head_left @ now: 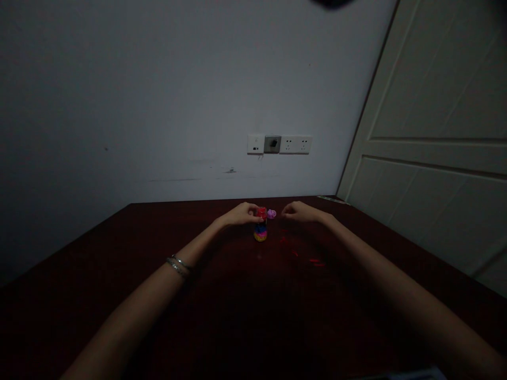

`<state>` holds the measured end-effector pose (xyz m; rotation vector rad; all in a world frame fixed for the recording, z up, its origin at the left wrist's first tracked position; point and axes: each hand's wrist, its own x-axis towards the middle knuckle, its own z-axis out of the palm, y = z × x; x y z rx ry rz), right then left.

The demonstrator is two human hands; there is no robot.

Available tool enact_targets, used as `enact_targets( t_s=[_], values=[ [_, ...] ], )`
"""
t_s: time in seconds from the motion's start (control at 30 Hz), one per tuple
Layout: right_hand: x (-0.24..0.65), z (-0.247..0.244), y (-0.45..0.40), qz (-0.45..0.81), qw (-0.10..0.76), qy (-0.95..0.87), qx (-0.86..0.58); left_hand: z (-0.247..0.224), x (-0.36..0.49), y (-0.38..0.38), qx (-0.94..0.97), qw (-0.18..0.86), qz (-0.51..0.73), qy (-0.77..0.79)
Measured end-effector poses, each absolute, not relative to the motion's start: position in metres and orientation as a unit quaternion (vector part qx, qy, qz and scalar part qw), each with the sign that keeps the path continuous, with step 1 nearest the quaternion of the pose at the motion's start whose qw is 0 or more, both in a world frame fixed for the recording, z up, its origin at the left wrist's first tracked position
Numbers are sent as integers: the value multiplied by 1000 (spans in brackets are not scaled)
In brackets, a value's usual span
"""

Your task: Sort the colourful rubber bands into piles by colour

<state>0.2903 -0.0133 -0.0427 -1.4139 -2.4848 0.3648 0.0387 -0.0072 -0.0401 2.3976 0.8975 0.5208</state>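
Observation:
A small upright bottle with bands of red, blue, pink and yellow stands on the dark table. My left hand is closed around its upper part, thumb and fingers on either side of the red section. Just right of the bottle lies a small purple cap-like piece with a ring shape. My right hand is to the right of that piece, apart from it, with its fingers curled together. Whether something small is between those fingertips I cannot make out.
Thin red slivers or glints show on the dark red table right of the bottle. Behind the table is a pale wall with sockets. A panelled white door stands at the right. Something pale shows at the bottom edge.

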Motion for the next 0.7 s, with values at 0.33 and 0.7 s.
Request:
enact_targets(
  t_s=[0.33,0.7],
  values=[
    [298,-115,5,142,149,-840,-502,-1,42,-26,864,88,289,403],
    [312,-112,-17,173,180,-822,-511,-80,117,-72,931,-38,36,361]
  ],
)
